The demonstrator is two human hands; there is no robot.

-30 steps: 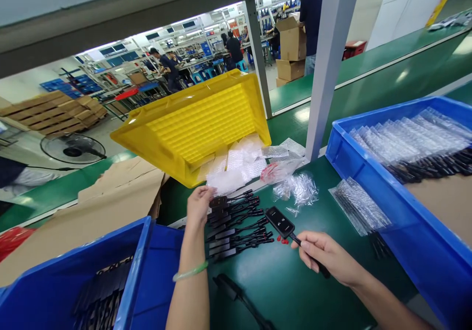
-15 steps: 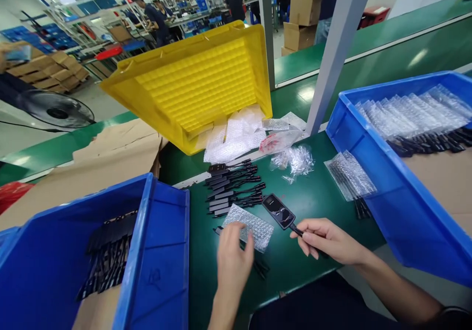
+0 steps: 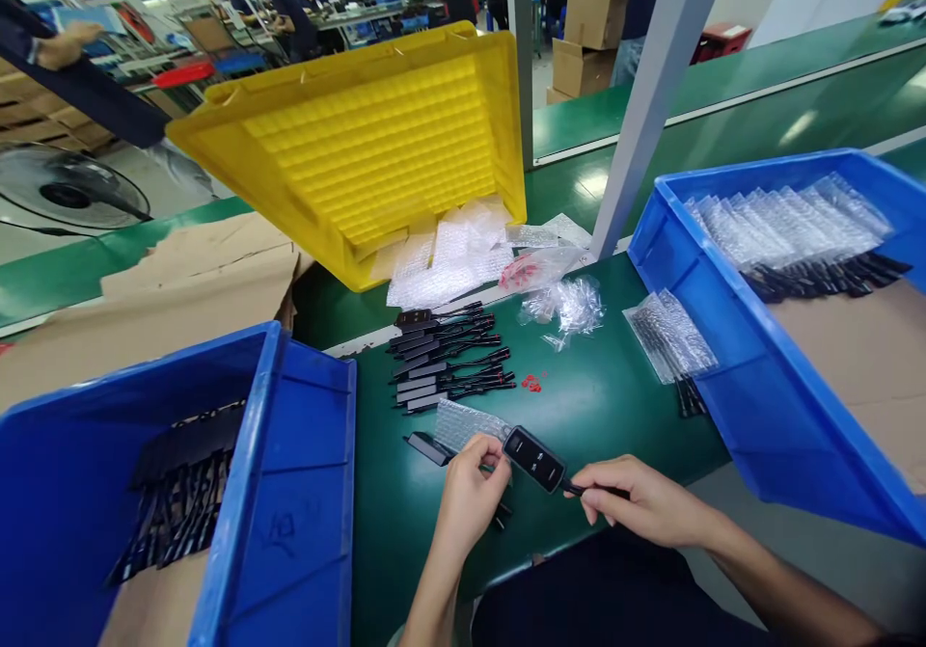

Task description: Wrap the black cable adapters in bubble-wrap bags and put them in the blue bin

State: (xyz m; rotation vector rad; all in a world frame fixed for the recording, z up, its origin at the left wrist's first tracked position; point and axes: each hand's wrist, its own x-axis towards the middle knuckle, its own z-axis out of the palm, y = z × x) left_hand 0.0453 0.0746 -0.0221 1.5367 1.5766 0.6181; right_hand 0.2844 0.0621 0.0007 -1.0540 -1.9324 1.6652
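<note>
right hand gripping the cable of a black device, held between both hands above the green table; left hand pinching a bubble sleeve beside its tip. best: sleeve mouth wide, device in line.

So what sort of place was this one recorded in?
Probably a factory floor: similar black devices lie in a row on the green worktop, the blue bin on the right holds bubble-wrap sleeves with cables sticking out, and people stand by benches behind.
</note>
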